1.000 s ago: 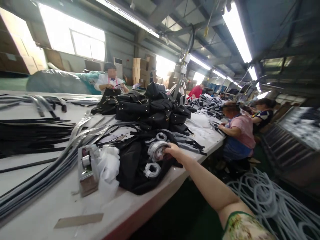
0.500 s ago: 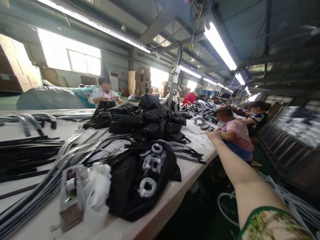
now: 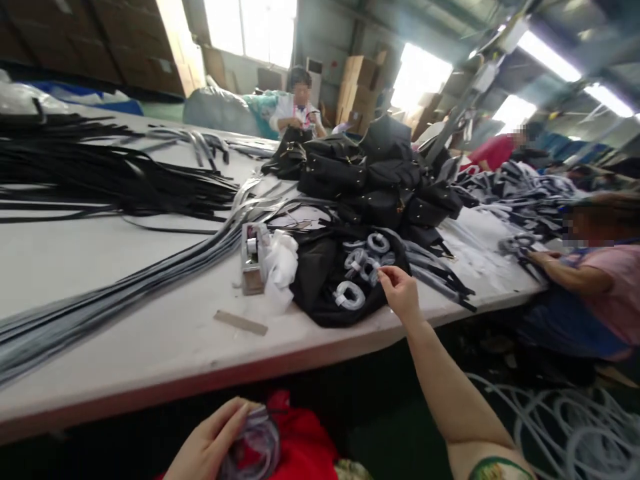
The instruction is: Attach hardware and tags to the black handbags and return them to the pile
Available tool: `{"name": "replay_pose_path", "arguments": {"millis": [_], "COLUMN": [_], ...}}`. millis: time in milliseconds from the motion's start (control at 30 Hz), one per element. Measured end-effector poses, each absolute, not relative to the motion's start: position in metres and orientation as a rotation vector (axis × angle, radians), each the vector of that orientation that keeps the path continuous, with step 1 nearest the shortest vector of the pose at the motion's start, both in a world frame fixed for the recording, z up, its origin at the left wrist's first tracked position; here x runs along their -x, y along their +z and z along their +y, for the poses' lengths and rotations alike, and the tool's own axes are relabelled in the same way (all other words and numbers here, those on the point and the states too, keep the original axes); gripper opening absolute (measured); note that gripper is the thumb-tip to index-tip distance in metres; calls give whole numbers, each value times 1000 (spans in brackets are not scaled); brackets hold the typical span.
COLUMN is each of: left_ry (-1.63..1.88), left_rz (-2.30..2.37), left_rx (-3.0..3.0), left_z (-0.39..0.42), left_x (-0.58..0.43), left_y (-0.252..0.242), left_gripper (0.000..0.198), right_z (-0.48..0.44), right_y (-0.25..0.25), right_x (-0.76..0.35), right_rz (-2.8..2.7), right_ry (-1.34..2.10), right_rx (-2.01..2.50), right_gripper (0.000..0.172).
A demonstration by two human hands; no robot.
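Low in front of me, my left hand is closed around a coiled strap wrapped in clear plastic. My right hand reaches over the front of the table, thumb and fingers pinched together; whatever they may hold is too small to make out. Just beside those fingertips lie several plastic-wrapped strap coils, among them one coil nearest the table edge. They rest on black fabric. Behind it rises a pile of black bags with metal studs.
A tape dispenser stands by crumpled white wrapping. A flat strip lies near the table edge. Long grey straps and black straps spread leftward. One co-worker sits opposite, another at right.
My view has turned left and down. My right hand has come back from beside the right-hand co-worker to the coils, and my left hand with its coiled strap has come into view.
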State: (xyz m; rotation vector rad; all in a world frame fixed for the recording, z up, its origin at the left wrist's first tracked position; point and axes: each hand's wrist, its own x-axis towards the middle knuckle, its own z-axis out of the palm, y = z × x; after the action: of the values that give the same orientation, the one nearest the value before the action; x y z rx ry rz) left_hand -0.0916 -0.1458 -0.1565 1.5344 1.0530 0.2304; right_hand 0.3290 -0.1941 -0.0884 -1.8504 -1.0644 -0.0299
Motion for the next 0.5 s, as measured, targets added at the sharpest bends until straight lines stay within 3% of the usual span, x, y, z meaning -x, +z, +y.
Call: {"name": "replay_pose_path", "arguments": {"millis": [300, 500], "left_ry": [277, 378], "left_rz": [955, 1034], "left_rx": [-1476, -1561], "left_z": [-160, -172], "left_x": [111, 127], "left_y": [-147, -129], "left_gripper": [42, 41], "right_z": [-118, -20], "right_y": [-105, -106], "right_x": [-239, -164], "right_rz": [-1406, -1514], "right_ry": [217, 225], "right_rx": [1759, 1798], "right_gripper": [24, 35]}}
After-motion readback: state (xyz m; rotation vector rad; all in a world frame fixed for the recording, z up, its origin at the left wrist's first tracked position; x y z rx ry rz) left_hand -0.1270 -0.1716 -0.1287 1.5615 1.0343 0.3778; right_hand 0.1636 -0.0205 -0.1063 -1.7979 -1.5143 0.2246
